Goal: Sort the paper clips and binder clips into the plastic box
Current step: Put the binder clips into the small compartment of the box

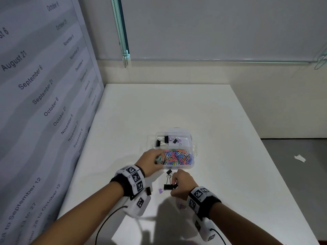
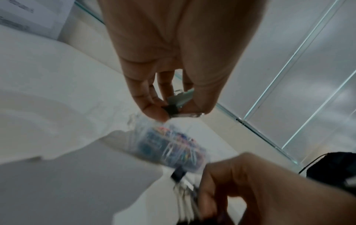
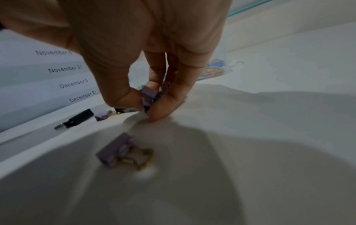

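The plastic box [image 1: 192, 137] sits mid-tabletop, far from the edges. The left hand [image 1: 150, 162] pinches a binder clip [image 2: 171, 108] at its near-left corner; the right hand [image 1: 182, 183] pinches a purple clip [image 3: 149, 97] near the near edge.

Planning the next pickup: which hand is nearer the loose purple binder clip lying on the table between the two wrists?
Right. The right hand sits just beside the purple binder clip, gripping clips. The left hand is farther off, up at the plastic box's near-left corner, pinching a clip.
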`<act>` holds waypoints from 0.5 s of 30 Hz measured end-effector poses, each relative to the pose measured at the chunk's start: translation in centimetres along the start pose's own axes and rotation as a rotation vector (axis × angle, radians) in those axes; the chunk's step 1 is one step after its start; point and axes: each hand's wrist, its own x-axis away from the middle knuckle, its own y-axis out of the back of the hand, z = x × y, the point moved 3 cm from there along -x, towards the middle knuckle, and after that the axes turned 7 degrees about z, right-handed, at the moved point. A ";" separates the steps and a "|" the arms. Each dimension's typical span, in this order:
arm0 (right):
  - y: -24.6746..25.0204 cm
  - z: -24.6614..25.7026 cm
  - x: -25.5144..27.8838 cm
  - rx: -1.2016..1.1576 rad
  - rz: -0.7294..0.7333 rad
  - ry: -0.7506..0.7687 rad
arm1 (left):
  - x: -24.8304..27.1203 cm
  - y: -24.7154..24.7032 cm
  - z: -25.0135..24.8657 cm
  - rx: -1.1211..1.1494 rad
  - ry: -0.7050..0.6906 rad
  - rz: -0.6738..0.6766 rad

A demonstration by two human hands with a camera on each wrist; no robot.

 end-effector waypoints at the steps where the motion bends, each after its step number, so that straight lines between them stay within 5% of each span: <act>1: 0.2 -0.2 0.1 -0.016 0.003 -0.007 | -0.8 0.6 -0.6 0.018 -0.010 -0.024; 9: 1.2 -1.8 1.5 -0.191 -0.058 -0.081 | -7.5 2.3 -2.2 0.211 0.100 -0.193; 15: 2.1 -1.9 2.5 -0.286 -0.133 -0.040 | -9.0 1.7 -1.1 0.210 0.198 -0.079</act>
